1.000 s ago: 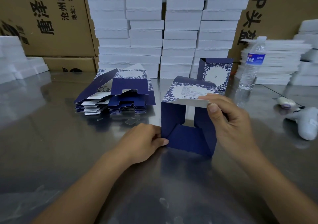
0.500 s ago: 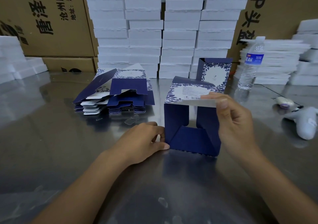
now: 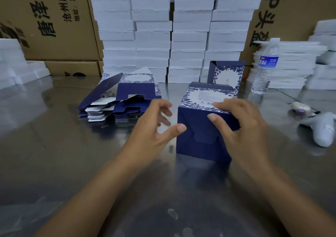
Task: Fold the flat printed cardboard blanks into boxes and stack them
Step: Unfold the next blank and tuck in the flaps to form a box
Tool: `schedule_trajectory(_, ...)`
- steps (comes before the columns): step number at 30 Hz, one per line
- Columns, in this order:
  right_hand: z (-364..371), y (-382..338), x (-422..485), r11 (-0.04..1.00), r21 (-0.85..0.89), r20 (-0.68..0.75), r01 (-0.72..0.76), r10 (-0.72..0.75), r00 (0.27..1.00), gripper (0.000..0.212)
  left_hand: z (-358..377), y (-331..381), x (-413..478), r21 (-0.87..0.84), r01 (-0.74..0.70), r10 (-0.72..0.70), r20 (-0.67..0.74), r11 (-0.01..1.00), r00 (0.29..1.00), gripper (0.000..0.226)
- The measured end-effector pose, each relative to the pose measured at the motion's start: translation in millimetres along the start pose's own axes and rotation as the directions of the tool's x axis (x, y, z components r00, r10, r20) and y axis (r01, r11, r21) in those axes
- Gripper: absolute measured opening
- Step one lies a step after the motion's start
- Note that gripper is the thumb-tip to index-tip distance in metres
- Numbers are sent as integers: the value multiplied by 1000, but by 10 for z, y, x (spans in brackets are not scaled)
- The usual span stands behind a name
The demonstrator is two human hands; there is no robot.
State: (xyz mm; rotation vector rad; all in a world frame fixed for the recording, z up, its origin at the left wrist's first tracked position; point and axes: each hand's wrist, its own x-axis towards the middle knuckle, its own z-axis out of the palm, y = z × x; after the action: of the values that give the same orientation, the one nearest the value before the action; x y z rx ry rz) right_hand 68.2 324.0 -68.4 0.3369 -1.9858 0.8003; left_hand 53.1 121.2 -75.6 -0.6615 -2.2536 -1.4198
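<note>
One box (image 3: 200, 138) stood on the desk (image 3: 54, 155) under my right hand (image 3: 243, 127), its end flaps folded in on the face toward me. To close it well, I judged, I should press the tuck flap squarely home while steadying the top. My right hand gripped the box, fingers curled over its top edge, thumb flat on the near face. My left hand (image 3: 154, 127) was spread wide, holding nothing, thumb just beside the box's left edge; contact I could not tell. Flat blanks (image 3: 118, 105) lay stacked beyond my left hand.

Navy box (image 3: 203, 133), white floral-bordered top; steel-grey table (image 3: 54, 155)
</note>
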Motion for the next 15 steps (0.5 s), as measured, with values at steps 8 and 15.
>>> schedule_trajectory(8,26,-43,-11,995,-77,-53,62,-66,996,33,29,150,-32,154,-179,199,-127,972,972,34)
schedule_trajectory(15,27,-94,-29,990,0,7,144,-144,989,31,65,222,-56,190,-271,296,-125,944,947,28)
